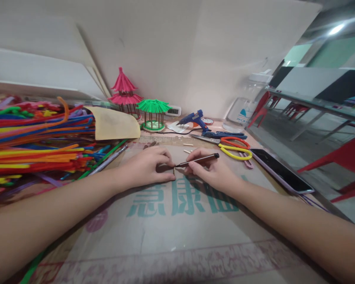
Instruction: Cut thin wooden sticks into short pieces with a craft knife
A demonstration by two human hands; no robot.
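Note:
My right hand (207, 167) holds a dark brown marker pen (205, 158), its tip pointing left. The tip meets a small thin stick (174, 171), which my left hand (149, 165) pinches between thumb and fingertips. Both hands rest over a board covered with clear plastic (165, 236) with green printed characters. Just beyond my hands lie a few short pale sticks (187, 145). Some short brown pieces (150, 144) are behind my left hand.
Bundles of colored pipe cleaners (35, 138) fill the left. Behind stand a pink pagoda (124, 94), a green-roofed pavilion (154, 114), a blue glue gun (195, 120) and a bottle (244, 106). Scissors (233, 148) and a phone (281, 169) lie right.

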